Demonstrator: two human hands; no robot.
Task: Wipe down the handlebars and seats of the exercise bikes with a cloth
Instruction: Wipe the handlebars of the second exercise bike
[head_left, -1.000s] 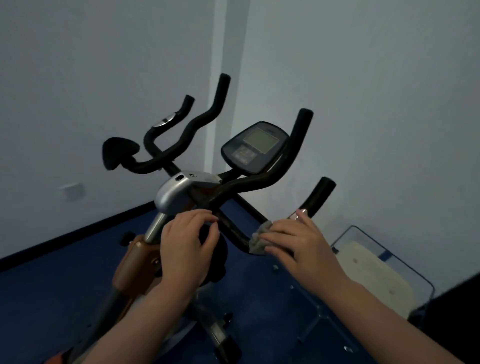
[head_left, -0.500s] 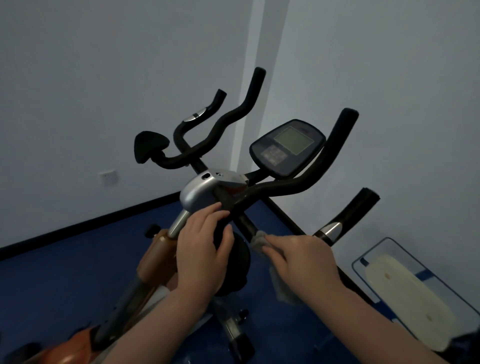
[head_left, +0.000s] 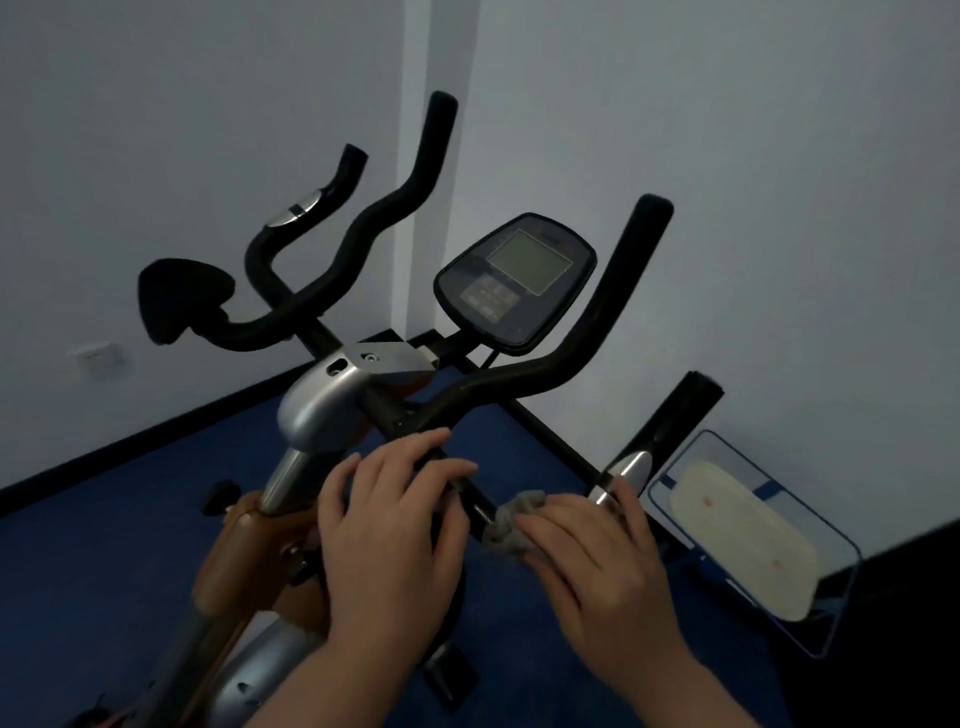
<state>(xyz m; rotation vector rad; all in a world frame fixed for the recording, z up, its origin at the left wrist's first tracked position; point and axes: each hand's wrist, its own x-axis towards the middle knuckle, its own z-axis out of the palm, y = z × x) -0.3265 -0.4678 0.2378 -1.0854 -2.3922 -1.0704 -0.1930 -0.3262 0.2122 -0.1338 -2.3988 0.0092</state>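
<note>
The right hand's grip presses the soft, limp grey cloth bunched against the handlebar; left hand beside it steadies the bar.

Pale walls meet at a corner above a blue floor with dark skirting. Wall socket at left. At right, a glass-edged tray holding a cream pad, possibly foam.

The blue floor carries the exercise bike near its wall corner; a framed panel lies at its right edge.
</note>
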